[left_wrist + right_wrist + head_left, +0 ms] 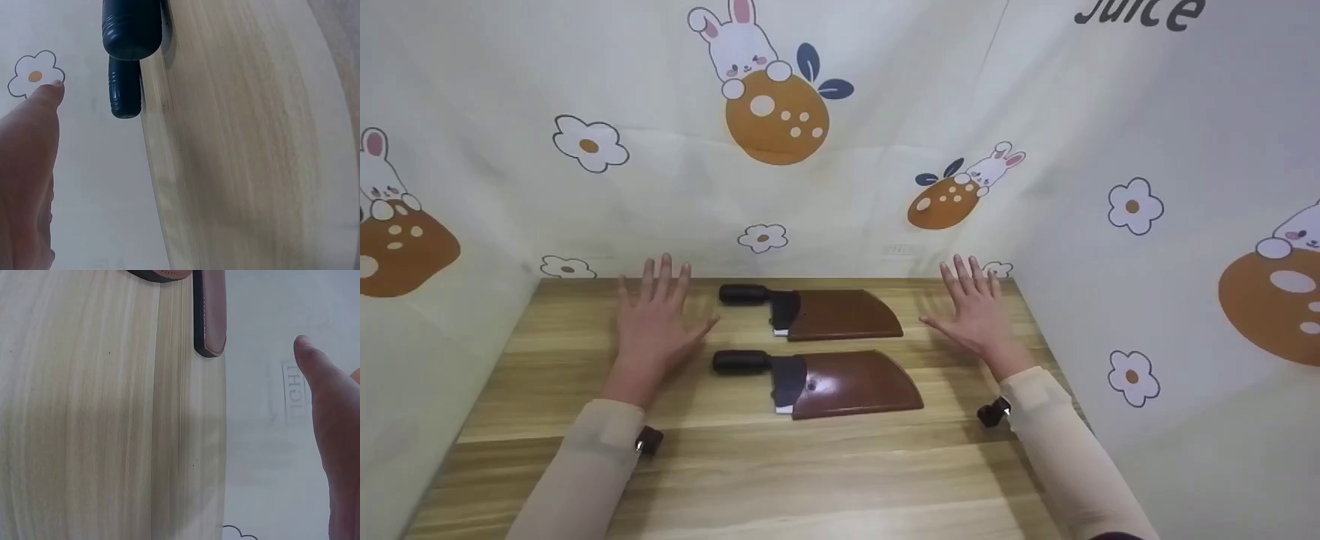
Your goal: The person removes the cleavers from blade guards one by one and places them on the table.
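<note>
Two cleavers lie one behind the other on the wooden table, black handles to the left, blades in brown sheaths. The far cleaver (844, 313) is near the back edge; the near cleaver (859, 384) lies in front of it. My left hand (656, 326) is spread, fingers straight, left of the handles and touching neither. To the right of the sheaths, my right hand (976, 319) is likewise spread and holds nothing. The left wrist view shows the near handle (132, 31) and the far handle (125, 87). In the right wrist view, the far sheath's tip (212, 332) appears.
The wooden table (840, 480) meets a pale cloth backdrop (870, 187) at its back edge. Similar cloth walls (1207, 315) rise along both sides, printed with rabbits, oranges and flowers. A small dark camera (649, 441) sits on each wrist.
</note>
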{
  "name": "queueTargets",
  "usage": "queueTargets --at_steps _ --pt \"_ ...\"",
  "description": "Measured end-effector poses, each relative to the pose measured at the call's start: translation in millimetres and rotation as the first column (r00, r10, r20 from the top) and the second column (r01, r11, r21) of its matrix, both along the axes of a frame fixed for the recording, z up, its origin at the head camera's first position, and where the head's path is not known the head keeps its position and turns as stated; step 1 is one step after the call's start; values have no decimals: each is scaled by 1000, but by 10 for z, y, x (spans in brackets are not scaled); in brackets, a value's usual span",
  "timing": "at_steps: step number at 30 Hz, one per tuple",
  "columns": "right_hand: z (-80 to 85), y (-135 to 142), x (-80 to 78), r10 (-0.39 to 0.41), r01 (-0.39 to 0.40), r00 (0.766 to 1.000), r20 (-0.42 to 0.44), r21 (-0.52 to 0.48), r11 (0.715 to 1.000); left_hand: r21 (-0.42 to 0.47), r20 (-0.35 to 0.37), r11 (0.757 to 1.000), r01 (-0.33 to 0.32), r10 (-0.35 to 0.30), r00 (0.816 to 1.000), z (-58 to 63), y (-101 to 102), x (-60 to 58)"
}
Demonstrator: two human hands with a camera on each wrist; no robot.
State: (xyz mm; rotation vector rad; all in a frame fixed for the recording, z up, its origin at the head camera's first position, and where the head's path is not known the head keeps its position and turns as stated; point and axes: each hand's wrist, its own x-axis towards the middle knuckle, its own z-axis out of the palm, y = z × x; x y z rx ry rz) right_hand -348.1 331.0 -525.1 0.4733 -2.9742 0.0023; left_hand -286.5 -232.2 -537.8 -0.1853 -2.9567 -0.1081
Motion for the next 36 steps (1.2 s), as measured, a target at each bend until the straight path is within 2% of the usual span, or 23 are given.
queueTargets --at_steps 6,11,16,21,24,30,36 --pt "-3 -43 73 55 -55 998 -30 -10 998 21 -6 1000 18 -18 1000 0 38 45" --pt "8 -123 123 108 -109 993 -46 -26 994 51 -41 998 40 -38 998 -12 80 76" --pt "-2 -201 175 143 -146 986 -80 -29 989 35 -45 998 43 -42 998 -13 104 101" --pt "-65 -250 226 167 -172 980 -106 -33 985 38 -35 998 55 -54 998 -62 141 166" --pt "-104 -269 251 184 -187 976 -113 -20 982 43 -31 996 80 -79 996 -108 173 201" --pt "-137 -293 302 269 -278 954 -131 -61 959 52 -40 989 141 -139 989 -181 247 243" --pt "-132 -335 367 304 -313 948 -94 -117 942 73 -33 978 197 -195 980 -203 351 261"
